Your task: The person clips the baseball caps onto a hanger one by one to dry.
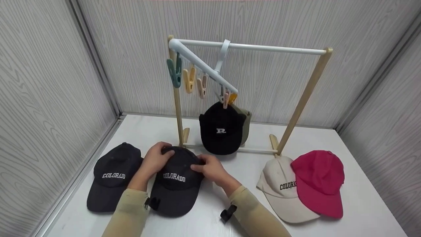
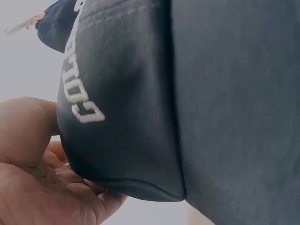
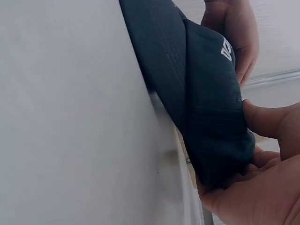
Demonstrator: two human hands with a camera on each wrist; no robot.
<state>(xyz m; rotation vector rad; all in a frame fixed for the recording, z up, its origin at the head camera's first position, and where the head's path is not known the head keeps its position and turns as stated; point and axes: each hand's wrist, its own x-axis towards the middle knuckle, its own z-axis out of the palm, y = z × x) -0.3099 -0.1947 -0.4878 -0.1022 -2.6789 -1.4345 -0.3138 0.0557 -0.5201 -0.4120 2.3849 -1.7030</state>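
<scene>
A dark baseball cap [image 1: 176, 200] with white "COLORADO" lettering is held between both hands, its brim pointing toward me. My left hand [image 1: 157, 159] grips the left side of the crown near the top, the thumb lying on its front. On the other side, my right hand [image 1: 213, 168] pinches the crown's right edge, thumb outside. The right wrist view shows the fingers tucked under the edge of the cap [image 3: 211, 103]. Close up in the left wrist view, the side of the cap [image 2: 122, 93] rests against the left hand [image 2: 33, 159], whose fingertips are partly hidden behind it.
A second dark "COLORADO" cap [image 1: 113, 184] lies at left. At right, a red cap [image 1: 324, 177] overlaps a cream cap [image 1: 278, 177]. Behind stands a wooden rack [image 1: 304, 98] with a white clip hanger [image 1: 200, 64]; a black "R" cap [image 1: 221, 141] and an olive cap [image 1: 246, 131] hang there.
</scene>
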